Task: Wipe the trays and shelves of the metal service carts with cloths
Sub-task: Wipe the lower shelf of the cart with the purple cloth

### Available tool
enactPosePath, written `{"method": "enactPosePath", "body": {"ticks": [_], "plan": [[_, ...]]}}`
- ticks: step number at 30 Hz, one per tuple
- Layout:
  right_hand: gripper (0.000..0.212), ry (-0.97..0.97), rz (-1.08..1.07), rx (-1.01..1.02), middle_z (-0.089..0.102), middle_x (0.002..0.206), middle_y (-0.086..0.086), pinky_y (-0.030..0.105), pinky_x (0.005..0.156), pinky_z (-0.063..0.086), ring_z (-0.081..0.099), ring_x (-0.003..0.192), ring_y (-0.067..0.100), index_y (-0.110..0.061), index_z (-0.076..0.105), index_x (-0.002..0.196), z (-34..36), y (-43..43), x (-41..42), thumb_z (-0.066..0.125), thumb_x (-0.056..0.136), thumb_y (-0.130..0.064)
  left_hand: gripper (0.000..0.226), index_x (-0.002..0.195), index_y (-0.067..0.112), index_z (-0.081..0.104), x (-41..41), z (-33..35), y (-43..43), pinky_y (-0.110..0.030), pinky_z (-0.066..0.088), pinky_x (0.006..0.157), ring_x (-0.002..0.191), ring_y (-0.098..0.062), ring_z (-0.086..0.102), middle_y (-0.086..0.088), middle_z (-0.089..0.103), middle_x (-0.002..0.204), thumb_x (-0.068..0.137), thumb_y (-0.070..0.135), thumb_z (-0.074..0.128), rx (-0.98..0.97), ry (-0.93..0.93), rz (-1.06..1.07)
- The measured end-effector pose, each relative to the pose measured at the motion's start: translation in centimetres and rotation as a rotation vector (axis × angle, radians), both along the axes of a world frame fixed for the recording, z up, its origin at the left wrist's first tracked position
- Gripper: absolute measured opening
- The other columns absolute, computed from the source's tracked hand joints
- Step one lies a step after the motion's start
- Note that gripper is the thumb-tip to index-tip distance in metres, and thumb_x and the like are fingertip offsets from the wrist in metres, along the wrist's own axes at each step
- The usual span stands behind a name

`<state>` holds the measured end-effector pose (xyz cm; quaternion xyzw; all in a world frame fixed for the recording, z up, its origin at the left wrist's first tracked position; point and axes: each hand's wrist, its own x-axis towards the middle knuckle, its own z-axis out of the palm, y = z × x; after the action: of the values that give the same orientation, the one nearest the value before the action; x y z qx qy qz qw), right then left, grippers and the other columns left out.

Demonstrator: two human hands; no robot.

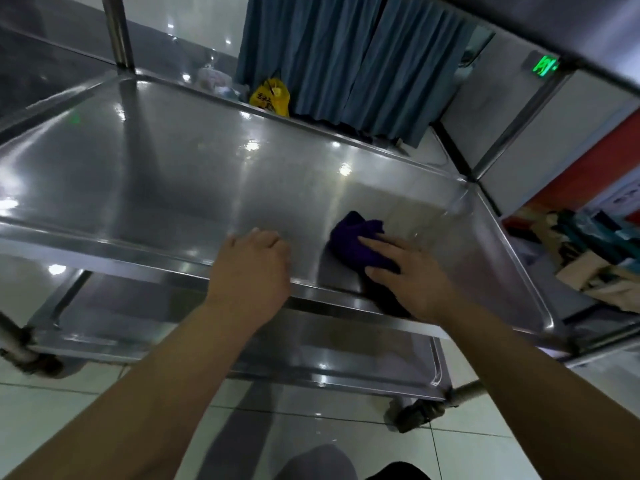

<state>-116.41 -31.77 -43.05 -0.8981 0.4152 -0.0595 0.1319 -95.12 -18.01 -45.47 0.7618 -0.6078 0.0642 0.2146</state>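
Note:
A shiny metal cart shelf with a raised rim fills the middle of the head view. A crumpled purple cloth lies on it near the front right. My right hand presses flat on the cloth, fingers spread over it. My left hand rests on the shelf's front rim just left of the cloth, fingers curled over the edge. A lower shelf of the same cart shows beneath the front rim. A wet patch gleams on the shelf to the right of the cloth.
A cart post rises at the back left and another at the back right. Behind the cart hang blue curtains, with a yellow bag on the floor. Clutter lies at the right. A caster stands on the tiled floor.

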Motion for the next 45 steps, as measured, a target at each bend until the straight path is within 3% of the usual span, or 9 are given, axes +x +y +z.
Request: {"method": "enactPosePath", "body": {"ticks": [5, 13, 22, 26, 32, 36, 39, 41, 45], "plan": [[0.050, 0.177, -0.486, -0.042, 0.020, 0.156, -0.002, 0.044, 0.105, 0.024, 0.028, 0.136, 0.031, -0.035, 0.023, 0.147, 0.3, -3.7, -3.9, 0.035, 0.098, -0.040, 0.032, 0.101, 0.003, 0.067, -1.1, 0.2, -0.2, -0.052, 0.038, 0.095, 0.103, -0.039, 0.059, -0.018, 0.065, 0.105, 0.086, 0.016, 0.043, 0.032, -0.033, 0.035], [0.042, 0.052, 0.138, -0.052, 0.025, 0.151, -0.016, 0.033, 0.095, 0.029, 0.031, 0.119, 0.024, -0.057, 0.030, 0.136, -0.4, 3.4, -0.1, 0.033, 0.094, -0.052, 0.018, 0.096, 0.000, 0.065, -1.6, -0.4, -0.5, -0.049, 0.040, 0.088, 0.086, -0.039, 0.060, -0.020, 0.063, 0.094, 0.087, 0.011, 0.053, 0.030, -0.045, 0.129], [0.038, -0.010, 0.146, -0.013, 0.018, 0.150, -0.027, 0.032, 0.093, 0.016, 0.019, 0.122, 0.018, -0.062, 0.035, 0.130, -0.3, 4.5, -0.2, 0.039, 0.096, -0.044, 0.021, 0.099, 0.000, 0.066, -1.6, -0.5, -0.8, -0.050, 0.041, 0.089, 0.088, -0.041, 0.061, -0.021, 0.064, 0.099, 0.089, 0.009, 0.050, 0.017, -0.046, 0.143], [0.038, -0.002, 0.198, 0.027, 0.024, 0.151, -0.024, 0.036, 0.100, 0.026, 0.029, 0.127, 0.014, -0.058, 0.038, 0.130, 0.1, 2.3, -1.5, 0.043, 0.096, -0.042, 0.024, 0.103, 0.006, 0.063, -1.4, -0.2, -0.8, -0.049, 0.036, 0.094, 0.097, -0.039, 0.057, -0.016, 0.061, 0.105, 0.091, 0.015, 0.045, 0.078, -0.025, 0.150], [0.046, 0.124, -0.364, -0.032, 0.019, 0.157, -0.005, 0.043, 0.109, 0.023, 0.022, 0.140, 0.023, -0.039, 0.026, 0.145, -0.4, -3.4, -6.0, 0.032, 0.100, -0.037, 0.024, 0.100, 0.012, 0.063, -2.6, 1.6, -1.8, -0.045, 0.041, 0.090, 0.101, -0.037, 0.055, -0.010, 0.059, 0.105, 0.091, 0.027, 0.046, 0.173, 0.017, 0.186], [0.050, 0.164, -0.188, -0.024, 0.009, 0.159, -0.010, 0.056, 0.108, 0.021, 0.013, 0.143, 0.028, -0.043, 0.015, 0.146, -1.8, -3.3, -1.9, 0.026, 0.097, -0.046, 0.028, 0.110, 0.016, 0.059, -4.8, 1.7, -4.0, -0.044, 0.041, 0.097, 0.112, -0.029, 0.052, -0.005, 0.056, 0.119, 0.093, 0.030, 0.042, 0.183, 0.064, 0.076], [0.049, 0.099, 0.008, -0.079, 0.016, 0.157, -0.009, 0.036, 0.110, 0.012, 0.016, 0.143, 0.016, -0.046, 0.022, 0.145, -1.5, -5.0, -2.1, 0.033, 0.097, -0.046, 0.031, 0.113, 0.022, 0.060, -5.4, 0.9, -4.6, -0.045, 0.037, 0.099, 0.111, -0.025, 0.053, 0.000, 0.056, 0.121, 0.094, 0.035, 0.038, 0.169, -0.009, 0.071], [0.048, 0.103, -0.091, -0.057, 0.018, 0.157, -0.007, 0.027, 0.104, 0.010, 0.017, 0.143, 0.014, -0.043, 0.026, 0.144, -0.7, -8.2, -3.6, 0.038, 0.098, -0.042, 0.031, 0.112, 0.023, 0.060, -5.3, 0.4, -4.5, -0.044, 0.038, 0.096, 0.107, -0.025, 0.055, 0.000, 0.058, 0.118, 0.094, 0.035, 0.038, 0.142, -0.027, 0.064], [0.048, 0.222, -0.454, 0.003, 0.014, 0.157, -0.006, 0.052, 0.107, 0.019, 0.016, 0.141, 0.030, -0.036, 0.026, 0.145, -0.1, -12.8, -3.6, 0.030, 0.097, -0.036, 0.033, 0.109, 0.024, 0.061, -5.4, 0.1, -4.7, -0.040, 0.040, 0.089, 0.103, -0.023, 0.056, 0.001, 0.060, 0.116, 0.092, 0.036, 0.035, 0.125, -0.058, 0.066]]}}
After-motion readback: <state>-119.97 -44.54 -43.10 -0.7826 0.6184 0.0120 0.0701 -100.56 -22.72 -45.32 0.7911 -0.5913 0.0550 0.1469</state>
